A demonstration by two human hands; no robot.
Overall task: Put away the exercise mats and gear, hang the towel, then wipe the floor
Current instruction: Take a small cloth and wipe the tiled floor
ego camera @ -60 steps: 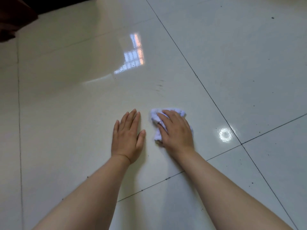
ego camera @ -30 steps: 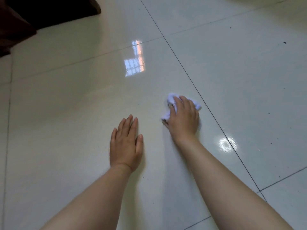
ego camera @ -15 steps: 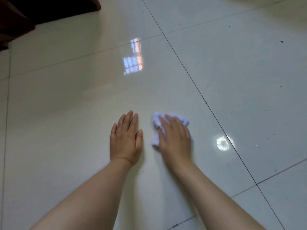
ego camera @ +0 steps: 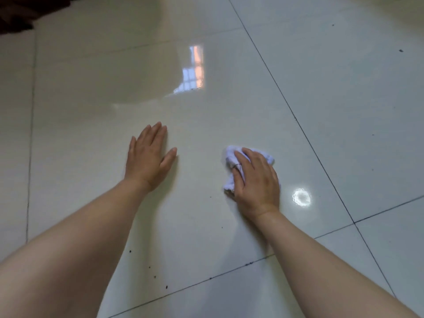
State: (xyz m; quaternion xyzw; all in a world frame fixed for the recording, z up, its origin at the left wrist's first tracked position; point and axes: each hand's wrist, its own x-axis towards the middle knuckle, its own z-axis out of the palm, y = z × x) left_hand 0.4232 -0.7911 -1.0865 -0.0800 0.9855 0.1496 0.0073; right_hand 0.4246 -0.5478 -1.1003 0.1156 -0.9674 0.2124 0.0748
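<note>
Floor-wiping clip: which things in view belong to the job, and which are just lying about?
In the job: white cloth, held under the right hand; left hand, flat on the tiled floor; dark specks on it.
Lying about: dark object at the top-left corner.

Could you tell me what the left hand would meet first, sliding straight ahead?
Probably nothing: ahead of the left hand lies only bare floor, with a window reflection.
</note>
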